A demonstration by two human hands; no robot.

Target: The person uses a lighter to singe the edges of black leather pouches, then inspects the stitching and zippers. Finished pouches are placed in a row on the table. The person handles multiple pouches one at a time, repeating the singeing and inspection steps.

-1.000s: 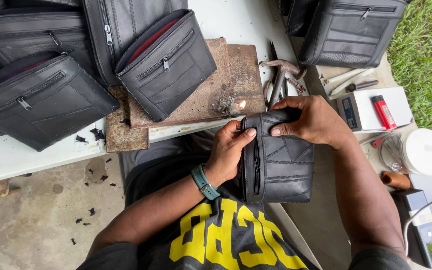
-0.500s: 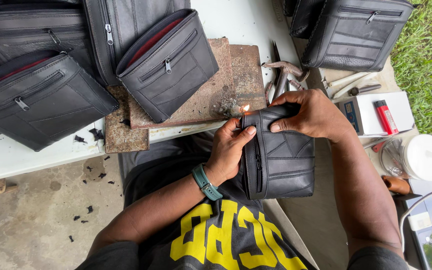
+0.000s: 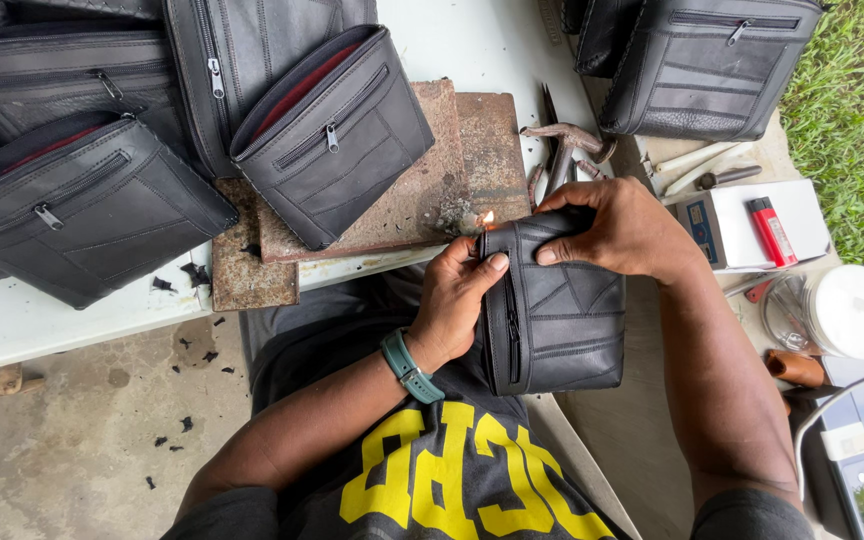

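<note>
The person holds a black leather bag [image 3: 557, 310] over the lap, just near of the white desk [image 3: 72, 310] edge. The right hand [image 3: 617, 228] has its fingers clenched over the bag's far top edge, thumb underneath. The left hand [image 3: 457, 295] grips the bag's left side by the zip, fingers wrapped round something hidden in the fist, with the thumb pressed on the leather. A small flame [image 3: 488, 217] burns at the bag's far left corner, just above the left hand's knuckles. A teal wristband [image 3: 410, 367] sits on the left wrist.

On the desk, far of the hands, lie two rusty metal plates [image 3: 452, 160] side by side. A black zip pouch with red lining [image 3: 337, 135] rests on the left plate, and another like it [image 3: 82, 205] lies further left. More black bags lie at the far left and far right [image 3: 712, 65]. To the right a red lighter [image 3: 770, 230] lies on a white box [image 3: 752, 215], with a clear jar with a white lid [image 3: 837, 312] nearer. Black scraps [image 3: 192, 272] dot the desk and the concrete floor [image 3: 62, 450]
</note>
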